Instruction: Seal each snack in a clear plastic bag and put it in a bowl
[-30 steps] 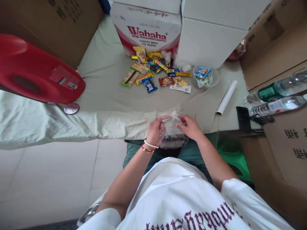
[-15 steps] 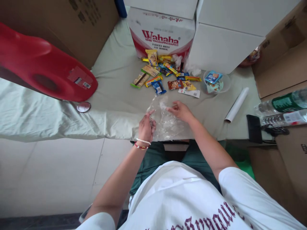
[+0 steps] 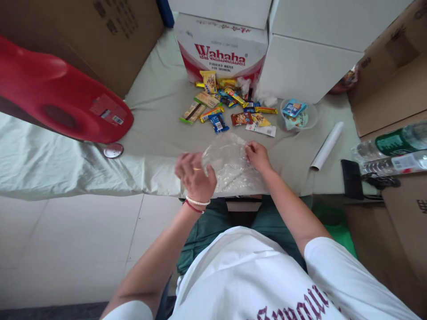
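A clear plastic bag (image 3: 227, 162) lies spread on the cloth near the table's front edge. My right hand (image 3: 256, 155) pinches its upper right edge between thumb and fingers. My left hand (image 3: 196, 175), a little blurred, is raised at the bag's left side with palm down and fingers apart, holding nothing. Whether it brushes the bag I cannot tell. Beyond the bag is a loose pile of wrapped snacks, with a blue packet (image 3: 219, 122), a brown packet (image 3: 242, 118) and a white packet (image 3: 261, 129) closest to the hands.
A round plastic tub (image 3: 312, 118) with packets inside and a white paper roll (image 3: 327, 146) are to the right. Bottles (image 3: 396, 142) and a black flat object (image 3: 352, 179) lie farther right. A red jug (image 3: 66, 98) lies at left; a Wahaha carton (image 3: 222, 51) stands behind the snacks.
My left hand has let go of the bag's left side, opened and moved left. My right hand has shifted slightly right, and the bag is spread wider and flatter.
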Demonstrator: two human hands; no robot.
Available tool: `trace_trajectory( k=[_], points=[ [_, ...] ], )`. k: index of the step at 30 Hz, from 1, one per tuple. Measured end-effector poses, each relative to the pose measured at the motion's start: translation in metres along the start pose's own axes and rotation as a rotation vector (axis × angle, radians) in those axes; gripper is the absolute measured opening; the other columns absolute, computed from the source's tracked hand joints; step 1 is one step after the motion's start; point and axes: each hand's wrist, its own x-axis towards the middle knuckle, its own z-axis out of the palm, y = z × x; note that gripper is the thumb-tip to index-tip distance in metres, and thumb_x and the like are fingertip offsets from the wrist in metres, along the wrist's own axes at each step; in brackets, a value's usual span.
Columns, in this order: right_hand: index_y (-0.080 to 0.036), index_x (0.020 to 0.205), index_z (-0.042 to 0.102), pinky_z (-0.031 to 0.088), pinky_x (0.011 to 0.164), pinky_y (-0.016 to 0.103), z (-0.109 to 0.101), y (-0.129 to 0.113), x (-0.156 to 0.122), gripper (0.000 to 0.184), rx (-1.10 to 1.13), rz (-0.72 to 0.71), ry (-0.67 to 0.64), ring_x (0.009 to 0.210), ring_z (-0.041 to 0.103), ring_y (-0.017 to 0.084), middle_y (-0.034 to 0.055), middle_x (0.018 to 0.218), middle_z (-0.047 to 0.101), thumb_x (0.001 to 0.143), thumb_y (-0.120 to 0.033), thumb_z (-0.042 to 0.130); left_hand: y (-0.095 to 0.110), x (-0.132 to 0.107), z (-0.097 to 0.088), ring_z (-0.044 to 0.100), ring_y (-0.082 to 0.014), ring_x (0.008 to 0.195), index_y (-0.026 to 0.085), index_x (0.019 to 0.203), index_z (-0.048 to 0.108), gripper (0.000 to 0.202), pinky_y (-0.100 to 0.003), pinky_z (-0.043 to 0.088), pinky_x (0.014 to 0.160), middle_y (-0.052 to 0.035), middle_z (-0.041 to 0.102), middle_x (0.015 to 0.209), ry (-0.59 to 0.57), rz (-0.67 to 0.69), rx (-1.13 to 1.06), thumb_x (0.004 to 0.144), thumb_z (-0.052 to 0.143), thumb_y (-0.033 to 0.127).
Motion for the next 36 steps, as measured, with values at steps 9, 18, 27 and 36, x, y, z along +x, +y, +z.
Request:
trace_trajectory(
  k=[9,18,27,36],
  points=[
    [-0.025,0.089,0.061,0.047,0.069,0.030,-0.025,0.011,-0.014,0.026,-0.111,-0.081,0.170,0.065,0.061,0.018,-0.0017,0.069,0.061,0.092,-0.050,0.052,-0.018,0.015,0.032,0.028,-0.0368,0.161,0.020,0.168,0.030,0.070,-0.077,-0.007,0.124,-0.0177,0.030,0.174,-0.556,0.298,0.436,0.106,0.030,0.053],
    [-0.019,0.122,0.069,0.050,0.102,0.048,-0.057,-0.003,-0.026,0.035,-0.563,-0.277,0.270,0.113,0.063,0.031,0.0181,0.122,0.068,0.099,-0.032,0.046,-0.024,0.010,0.035,0.013,-0.0374,0.165,0.019,0.170,0.022,0.082,-0.080,0.001,0.123,-0.0152,0.018,0.177,-0.592,0.268,0.505,0.103,0.026,0.067],
    [-0.023,0.155,0.055,0.025,0.128,0.060,-0.044,0.015,-0.023,0.054,-0.849,-0.527,-0.266,0.157,0.033,0.034,0.0122,0.168,0.043,0.106,-0.043,0.048,-0.037,0.020,0.026,0.014,-0.0402,0.165,0.017,0.170,0.021,0.089,-0.082,0.001,0.121,-0.0178,0.014,0.177,-0.655,0.344,0.543,0.100,0.031,0.071],
    [-0.021,0.111,0.079,0.051,0.099,0.050,-0.101,0.001,0.032,0.034,-0.732,-0.455,-0.009,0.110,0.066,0.033,0.0154,0.114,0.074,0.102,-0.033,0.048,-0.041,0.020,0.026,0.013,-0.0404,0.165,0.017,0.170,0.021,0.089,-0.081,-0.005,0.121,-0.0185,0.012,0.177,-0.638,0.354,0.537,0.101,0.032,0.071]
  ],
)
